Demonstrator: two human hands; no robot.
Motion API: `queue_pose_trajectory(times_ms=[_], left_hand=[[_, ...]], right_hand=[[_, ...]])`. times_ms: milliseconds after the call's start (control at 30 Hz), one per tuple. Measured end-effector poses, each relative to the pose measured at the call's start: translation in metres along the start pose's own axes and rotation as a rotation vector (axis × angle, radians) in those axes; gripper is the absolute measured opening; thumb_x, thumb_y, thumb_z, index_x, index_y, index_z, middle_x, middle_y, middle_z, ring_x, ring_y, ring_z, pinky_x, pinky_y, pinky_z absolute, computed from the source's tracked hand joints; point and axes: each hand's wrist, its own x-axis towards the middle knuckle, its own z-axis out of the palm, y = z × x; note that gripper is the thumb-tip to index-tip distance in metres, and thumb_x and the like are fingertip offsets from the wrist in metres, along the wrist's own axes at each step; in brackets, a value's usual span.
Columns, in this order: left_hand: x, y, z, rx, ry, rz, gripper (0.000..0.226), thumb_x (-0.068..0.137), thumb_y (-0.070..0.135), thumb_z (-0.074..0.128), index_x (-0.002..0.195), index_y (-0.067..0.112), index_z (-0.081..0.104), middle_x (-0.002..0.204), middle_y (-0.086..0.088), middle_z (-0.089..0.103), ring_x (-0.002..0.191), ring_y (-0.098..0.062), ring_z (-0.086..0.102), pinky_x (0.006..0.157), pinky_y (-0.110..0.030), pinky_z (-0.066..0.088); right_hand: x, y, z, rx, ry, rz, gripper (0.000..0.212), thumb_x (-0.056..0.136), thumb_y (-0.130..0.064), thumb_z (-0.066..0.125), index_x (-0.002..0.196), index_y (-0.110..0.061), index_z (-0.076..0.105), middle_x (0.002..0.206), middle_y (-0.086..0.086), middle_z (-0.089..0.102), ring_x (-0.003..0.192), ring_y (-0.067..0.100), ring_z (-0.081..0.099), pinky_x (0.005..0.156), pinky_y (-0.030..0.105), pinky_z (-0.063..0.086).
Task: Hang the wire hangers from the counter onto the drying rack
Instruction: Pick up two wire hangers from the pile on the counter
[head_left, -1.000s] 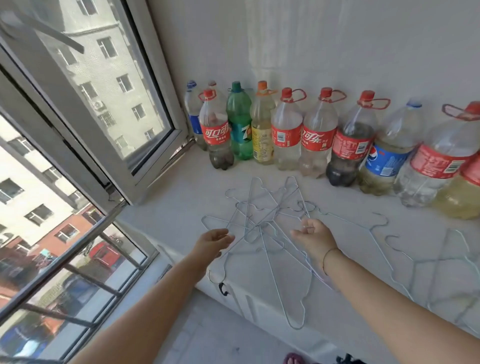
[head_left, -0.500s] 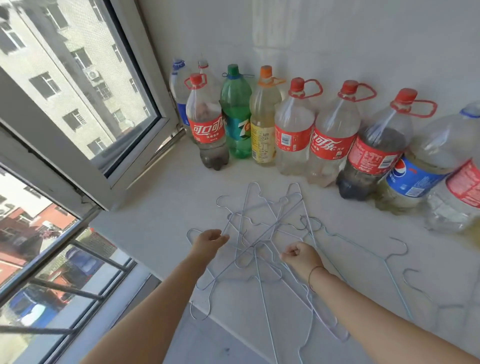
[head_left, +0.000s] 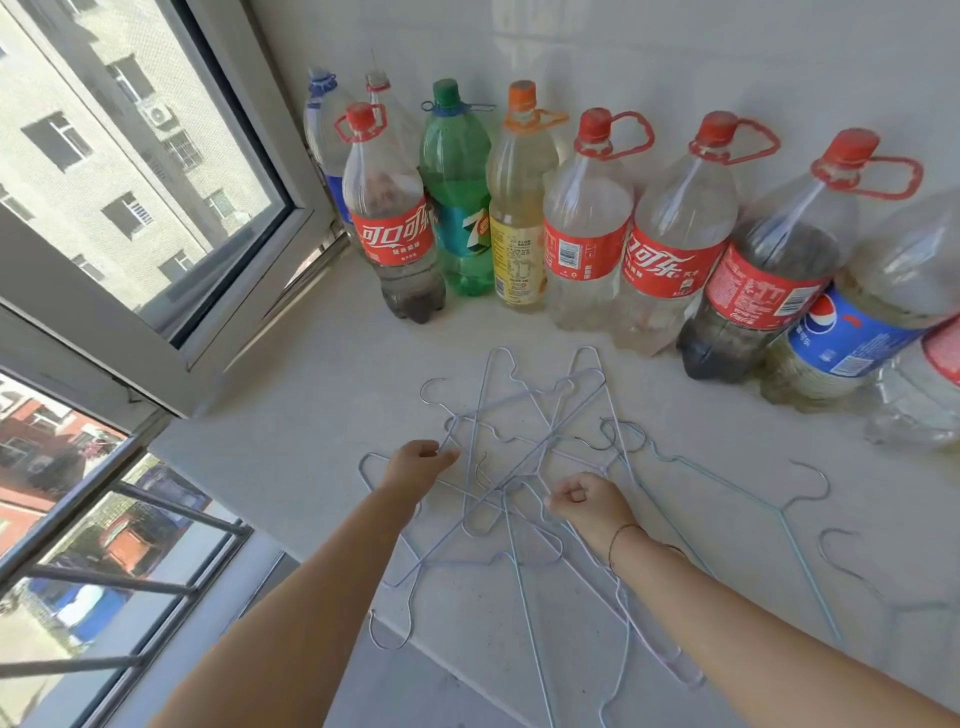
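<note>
As the hands (head_left: 418, 462) (head_left: 582, 501) grip them, wire hangers (head_left: 522, 462) lie tangled beneath.

A tangled pile of wire hangers (head_left: 524, 415) lies flat on the white counter (head_left: 311, 415). The left hand (head_left: 415, 465) grips a wire at the pile's left edge with curled fingers. The right hand (head_left: 584, 501), closed in a fist, holds wires near the pile's centre. Plastic bottles (head_left: 587, 234) stand in a row against the wall behind.
</note>
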Motion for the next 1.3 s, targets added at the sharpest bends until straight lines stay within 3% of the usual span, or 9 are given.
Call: queue_pose_trajectory(times_ms=[133, 300, 433, 500, 633, 833, 1000, 1167, 1300], left_hand=[[0.012, 0.006, -0.003, -0.051, -0.056, -0.047, 0.051, 0.081, 0.035, 0.071, 0.117, 0.001, 0.062, 0.121, -0.011, 0.062, 0.114, -0.028, 0.056, 0.098, -0.035, 0.041], [0.004, 0.018, -0.002, -0.163, -0.146, -0.145, 0.033, 0.084, 0.039, 0.066, 0.099, 0.010, 0.065, 0.094, -0.008, 0.053, 0.075, -0.017, 0.043, 0.065, -0.027, 0.031], [-0.007, 0.024, -0.001, -0.361, -0.280, -0.159, 0.028, 0.090, 0.039, 0.058, 0.091, 0.013, 0.067, 0.078, 0.000, 0.056, 0.067, -0.012, 0.048, 0.065, -0.023, 0.037], [-0.011, 0.028, -0.002, -0.464, -0.293, -0.151, 0.029, 0.092, 0.040, 0.054, 0.089, 0.014, 0.066, 0.074, 0.002, 0.057, 0.062, -0.010, 0.049, 0.058, -0.020, 0.040], [-0.024, 0.040, -0.002, -0.554, -0.319, -0.077, 0.029, 0.096, 0.038, 0.045, 0.099, 0.017, 0.065, 0.066, 0.005, 0.045, 0.050, -0.006, 0.034, 0.038, -0.014, 0.027], [-0.054, 0.054, -0.007, -0.640, -0.394, 0.024, 0.027, 0.095, 0.037, 0.047, 0.102, 0.018, 0.065, 0.061, 0.008, 0.044, 0.043, -0.002, 0.036, 0.038, -0.014, 0.026], [-0.075, 0.052, -0.029, -0.702, -0.358, 0.066, 0.025, 0.096, 0.033, 0.047, 0.101, 0.017, 0.066, 0.058, 0.009, 0.047, 0.045, -0.003, 0.037, 0.039, -0.014, 0.027], [-0.095, 0.041, -0.048, -0.702, -0.316, 0.074, 0.025, 0.095, 0.034, 0.048, 0.101, 0.018, 0.066, 0.062, 0.008, 0.046, 0.046, -0.003, 0.037, 0.042, -0.014, 0.026], [-0.118, 0.031, -0.056, -0.708, -0.326, 0.089, 0.025, 0.095, 0.035, 0.049, 0.101, 0.018, 0.066, 0.062, 0.009, 0.046, 0.046, -0.003, 0.038, 0.042, -0.014, 0.027]], right_hand=[[0.003, 0.003, 0.001, 0.042, 0.004, 0.008, 0.015, 0.077, -0.013, 0.071, 0.089, -0.013, 0.062, 0.086, 0.003, 0.061, 0.080, 0.014, 0.057, 0.069, 0.019, 0.043], [0.006, 0.004, 0.000, 0.124, 0.002, 0.027, 0.016, 0.076, -0.014, 0.073, 0.089, -0.014, 0.063, 0.092, 0.007, 0.062, 0.087, 0.018, 0.058, 0.080, 0.024, 0.044], [0.004, 0.003, -0.004, 0.205, -0.021, 0.027, 0.023, 0.077, -0.012, 0.073, 0.097, -0.008, 0.062, 0.095, 0.010, 0.063, 0.087, 0.018, 0.059, 0.081, 0.026, 0.045], [0.002, 0.001, -0.006, 0.227, -0.039, 0.035, 0.026, 0.078, -0.011, 0.072, 0.102, -0.005, 0.062, 0.096, 0.009, 0.063, 0.088, 0.016, 0.059, 0.079, 0.023, 0.046], [0.001, -0.004, -0.008, 0.255, -0.060, 0.063, 0.034, 0.080, -0.012, 0.071, 0.110, -0.001, 0.061, 0.094, 0.006, 0.063, 0.076, 0.006, 0.056, 0.065, 0.014, 0.042], [-0.007, -0.013, -0.012, 0.328, -0.022, 0.114, 0.029, 0.083, -0.010, 0.067, 0.108, -0.001, 0.057, 0.073, 0.006, 0.059, 0.051, 0.008, 0.054, 0.040, 0.010, 0.038], [-0.015, -0.028, -0.018, 0.394, 0.029, 0.078, 0.022, 0.086, -0.007, 0.062, 0.107, -0.003, 0.057, 0.068, 0.007, 0.053, 0.040, 0.004, 0.049, 0.039, 0.013, 0.037], [-0.031, -0.045, -0.036, 0.382, 0.080, -0.034, 0.006, 0.087, -0.008, 0.061, 0.092, -0.012, 0.061, 0.063, 0.004, 0.049, 0.049, 0.009, 0.045, 0.039, 0.012, 0.036], [-0.047, -0.052, -0.047, 0.426, 0.144, -0.088, 0.019, 0.087, -0.008, 0.060, 0.105, -0.001, 0.063, 0.056, 0.005, 0.049, 0.040, 0.004, 0.044, 0.038, 0.015, 0.035]])
